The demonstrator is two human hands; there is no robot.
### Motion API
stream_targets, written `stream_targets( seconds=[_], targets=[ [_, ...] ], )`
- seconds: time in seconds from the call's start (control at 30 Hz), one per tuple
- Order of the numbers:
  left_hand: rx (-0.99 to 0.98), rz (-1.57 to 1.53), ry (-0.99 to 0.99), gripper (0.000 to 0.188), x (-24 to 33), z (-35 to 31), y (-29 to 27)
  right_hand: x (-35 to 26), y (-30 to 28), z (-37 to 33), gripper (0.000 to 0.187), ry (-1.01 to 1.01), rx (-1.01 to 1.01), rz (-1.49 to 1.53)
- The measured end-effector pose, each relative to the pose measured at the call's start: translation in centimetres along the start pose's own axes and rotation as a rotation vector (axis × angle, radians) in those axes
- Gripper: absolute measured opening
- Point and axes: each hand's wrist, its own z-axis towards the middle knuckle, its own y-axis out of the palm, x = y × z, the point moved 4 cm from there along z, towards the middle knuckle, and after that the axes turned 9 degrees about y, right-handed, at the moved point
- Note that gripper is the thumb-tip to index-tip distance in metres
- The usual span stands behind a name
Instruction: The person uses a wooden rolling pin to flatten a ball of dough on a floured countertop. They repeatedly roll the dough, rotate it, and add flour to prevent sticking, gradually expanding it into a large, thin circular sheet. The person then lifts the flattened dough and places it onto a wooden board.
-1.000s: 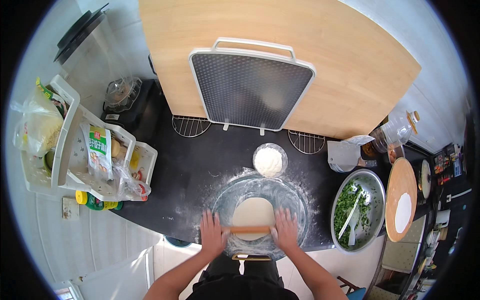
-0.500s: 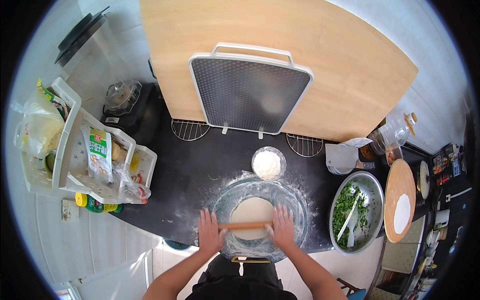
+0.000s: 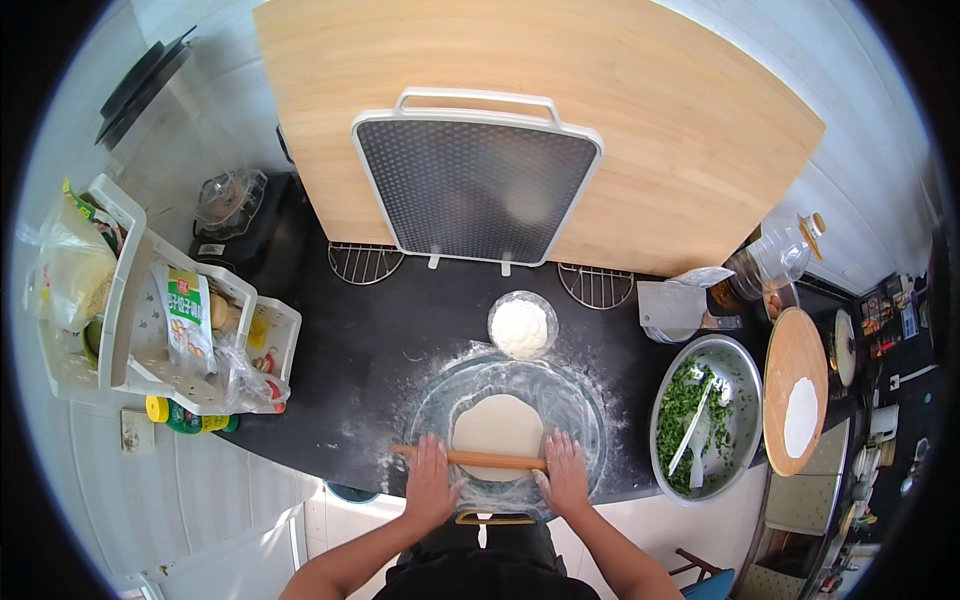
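Note:
A wooden rolling pin point(image 3: 497, 460) lies across the near part of a flat, round sheet of dough point(image 3: 496, 425). My left hand point(image 3: 431, 486) rests over the pin just left of the dough, fingers stretched out, and the pin's left end sticks out past it. On the pin's right end lies my right hand point(image 3: 565, 478), its fingers also extended and the thumb spread toward the dough. Under the dough is a round, floured glass board point(image 3: 580, 405). A clear bowl of white flour point(image 3: 521, 326) stands just beyond it. My palms hide parts of the pin.
On the right are a steel bowl point(image 3: 742, 455) with chopped greens and a white spatula, a cleaver point(image 3: 672, 305), and a round wooden board point(image 3: 795, 350) bearing a white disc. White baskets point(image 3: 135, 375) of packages stand left. A grey cutting board point(image 3: 475, 190) leans at the back.
My left hand has slid inward along the pin, leaving its left end exposed. The pin has come slightly nearer me and tilts a little more. The whole view has shifted slightly.

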Motion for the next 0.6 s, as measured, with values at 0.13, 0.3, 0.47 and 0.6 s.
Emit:
stream_targets(
  seconds=[0.13,0.3,0.47,0.6],
  targets=[
    [0.065,0.031,0.145,0.069,-0.8,6.5,-1.7,-0.2,-0.9,2.6,0.059,0.079,0.148,-0.042],
    [-0.103,0.038,0.294,0.058,-0.8,6.7,-1.2,-1.6,0.3,1.8,0.04,-0.118,0.168,0.035],
    [0.053,0.053,0.195,0.063,-0.6,3.6,-1.3,-1.9,-0.5,-2.8,0.034,0.097,0.189,0.185],
    [0.303,-0.085,-0.044,0.074,-1.0,2.0,-2.3,1.7,-0.8,-8.4,0.03,0.419,0.32,0.228]
  ],
)
